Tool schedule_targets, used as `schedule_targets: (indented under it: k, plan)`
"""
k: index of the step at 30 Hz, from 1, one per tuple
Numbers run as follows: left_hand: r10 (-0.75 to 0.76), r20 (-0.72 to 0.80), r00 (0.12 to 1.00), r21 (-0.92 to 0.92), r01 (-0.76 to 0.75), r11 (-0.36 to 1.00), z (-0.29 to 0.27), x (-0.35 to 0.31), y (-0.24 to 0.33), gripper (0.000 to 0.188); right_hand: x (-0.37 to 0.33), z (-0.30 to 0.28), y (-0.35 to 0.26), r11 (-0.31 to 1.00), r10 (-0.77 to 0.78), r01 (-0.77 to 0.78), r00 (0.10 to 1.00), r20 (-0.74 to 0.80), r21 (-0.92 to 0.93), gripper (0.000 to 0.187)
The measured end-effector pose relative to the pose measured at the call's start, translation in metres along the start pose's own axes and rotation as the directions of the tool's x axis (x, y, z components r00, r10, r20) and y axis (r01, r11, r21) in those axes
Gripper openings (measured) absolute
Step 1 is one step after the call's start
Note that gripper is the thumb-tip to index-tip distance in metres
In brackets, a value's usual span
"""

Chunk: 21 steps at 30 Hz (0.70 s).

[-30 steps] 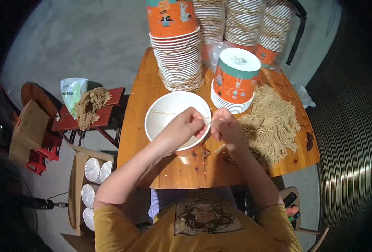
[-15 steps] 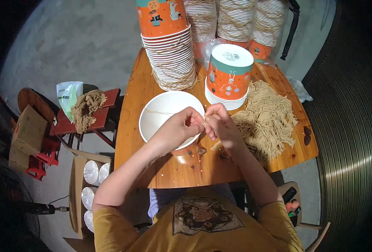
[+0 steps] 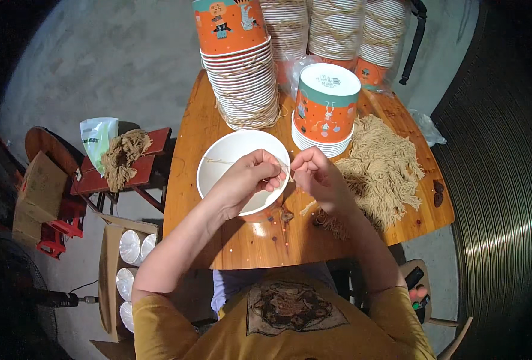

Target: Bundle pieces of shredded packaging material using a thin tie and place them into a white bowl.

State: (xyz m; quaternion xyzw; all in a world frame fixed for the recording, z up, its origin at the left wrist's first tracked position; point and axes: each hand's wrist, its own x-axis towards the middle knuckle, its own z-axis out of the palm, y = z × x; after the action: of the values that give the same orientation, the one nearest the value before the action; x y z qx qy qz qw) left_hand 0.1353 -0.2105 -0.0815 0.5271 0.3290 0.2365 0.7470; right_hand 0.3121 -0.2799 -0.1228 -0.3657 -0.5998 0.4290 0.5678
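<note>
A white-lined paper bucket (image 3: pixel 213 144) stands upright on the wooden table, its mouth facing up. Over its right rim, my left hand (image 3: pixel 255 175) pinches a thin tan string (image 3: pixel 216 160), whose loose end crosses the bucket's mouth to the left. My right hand (image 3: pixel 317 175), just right of the rim, pinches the same string close to the left fingertips. Exactly how the string runs between the fingers is too small to make out. A pile of tan strings (image 3: pixel 381 171) lies right of my right hand, partly behind that forearm.
Behind stand a tall nested stack of buckets wound with string (image 3: pixel 242 84) and a short upside-down stack of orange buckets (image 3: pixel 326 117). More bagged stacks (image 3: pixel 335 30) are at the back. On the left, a red bench (image 3: pixel 152 150) bears a string bundle (image 3: pixel 123 157).
My hands have drawn slightly apart, the left fingers turning and the right hand lifting a little. The bucket and string pile stay in place.
</note>
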Motion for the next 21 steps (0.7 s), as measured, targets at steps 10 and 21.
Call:
schedule_targets:
  k: [10,21]
  plan:
    - [0.067,0.053,0.996,0.108,-0.073,0.991,-0.003,0.004,-0.005,0.009,0.021,-0.001,-0.025,0.791,-0.273,0.311,0.95,0.151,-0.527,0.008]
    - [0.049,0.104,0.993,0.216,-0.071,0.974,0.003,-0.002,0.0,0.012,0.037,-0.004,-0.016,0.974,0.029,-0.028,1.0,0.003,-0.223,0.007]
